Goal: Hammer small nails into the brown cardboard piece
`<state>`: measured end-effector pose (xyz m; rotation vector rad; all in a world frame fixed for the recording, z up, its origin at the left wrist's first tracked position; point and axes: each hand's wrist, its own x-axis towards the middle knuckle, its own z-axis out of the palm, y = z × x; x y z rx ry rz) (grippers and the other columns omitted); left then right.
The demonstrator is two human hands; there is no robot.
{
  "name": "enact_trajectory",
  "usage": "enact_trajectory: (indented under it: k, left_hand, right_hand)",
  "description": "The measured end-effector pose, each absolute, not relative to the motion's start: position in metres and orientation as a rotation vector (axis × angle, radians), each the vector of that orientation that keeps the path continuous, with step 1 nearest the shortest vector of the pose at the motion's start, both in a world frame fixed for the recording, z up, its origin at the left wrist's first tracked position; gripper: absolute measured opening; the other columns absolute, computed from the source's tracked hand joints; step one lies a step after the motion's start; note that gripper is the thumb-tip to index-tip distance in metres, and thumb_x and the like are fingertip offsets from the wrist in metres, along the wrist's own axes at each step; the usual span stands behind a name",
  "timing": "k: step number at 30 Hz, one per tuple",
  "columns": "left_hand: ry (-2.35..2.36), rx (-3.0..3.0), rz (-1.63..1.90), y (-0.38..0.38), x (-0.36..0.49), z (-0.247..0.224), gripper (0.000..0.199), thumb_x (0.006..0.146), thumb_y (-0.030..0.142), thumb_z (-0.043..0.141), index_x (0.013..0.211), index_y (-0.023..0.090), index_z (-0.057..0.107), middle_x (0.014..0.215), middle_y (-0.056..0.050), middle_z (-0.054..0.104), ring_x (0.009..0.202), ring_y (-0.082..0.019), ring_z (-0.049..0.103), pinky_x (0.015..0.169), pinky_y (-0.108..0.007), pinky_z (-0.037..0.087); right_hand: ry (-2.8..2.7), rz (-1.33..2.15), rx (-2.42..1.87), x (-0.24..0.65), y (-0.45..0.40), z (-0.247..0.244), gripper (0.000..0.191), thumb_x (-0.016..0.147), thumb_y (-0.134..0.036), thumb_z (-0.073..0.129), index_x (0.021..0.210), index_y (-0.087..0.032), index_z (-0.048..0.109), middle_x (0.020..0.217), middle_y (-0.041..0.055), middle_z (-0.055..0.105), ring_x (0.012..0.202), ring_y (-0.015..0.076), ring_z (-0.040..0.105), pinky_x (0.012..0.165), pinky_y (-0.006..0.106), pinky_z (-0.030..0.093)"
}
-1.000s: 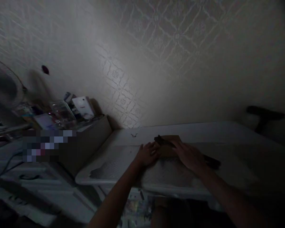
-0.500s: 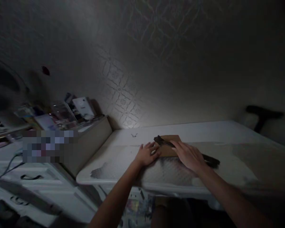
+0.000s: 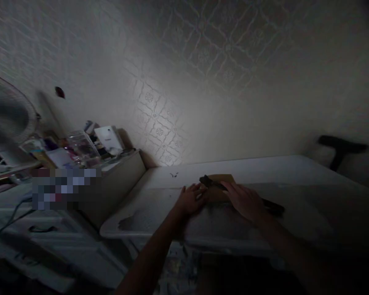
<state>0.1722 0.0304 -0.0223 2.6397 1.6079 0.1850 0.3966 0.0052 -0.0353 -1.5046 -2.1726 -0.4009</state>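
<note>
Your left hand (image 3: 190, 200) is open, palm down, with its fingers slightly spread at the left edge of the tan sheet (image 3: 219, 196); it grasps nothing visible. Your right hand (image 3: 242, 200) is closed over the middle of the long dark tool (image 3: 212, 183), which protrudes on both sides of the hand. Its thumb is hidden, so the tightness of the grip cannot be determined. The left end of the tool overlies the tan sheet near your left fingertips; its right end extends beyond the sheet, above the white table (image 3: 160, 178). The tan sheet lies on this table, partly covered by the tool and hands. Small dark pieces (image 3: 174, 175) are located farther back, left of the sheet. On your left, a white box (image 3: 108, 138) and clear container (image 3: 83, 147) stand on the cabinet (image 3: 123, 176), near a fan (image 3: 10, 110).
</note>
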Motion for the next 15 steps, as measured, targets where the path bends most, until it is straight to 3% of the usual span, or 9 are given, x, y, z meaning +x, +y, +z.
enact_trajectory:
  k: [15]
  left_hand:
    - [1.586,2.655,0.197,0.0311,0.171,-0.0228,0.055,0.087,0.061,0.022,0.132,0.034,0.039,0.144,-0.004,0.033,0.132,-0.026,0.028,0.104,-0.057,0.02]
  right_hand:
    - [-2.183,-0.46,-1.538,0.3955,0.0036,-0.034,0.038,0.093,-0.032,0.029,0.124,-0.023,0.048,0.105,0.0085,0.064,0.086,0.0182,0.061,0.07,0.029,0.046]
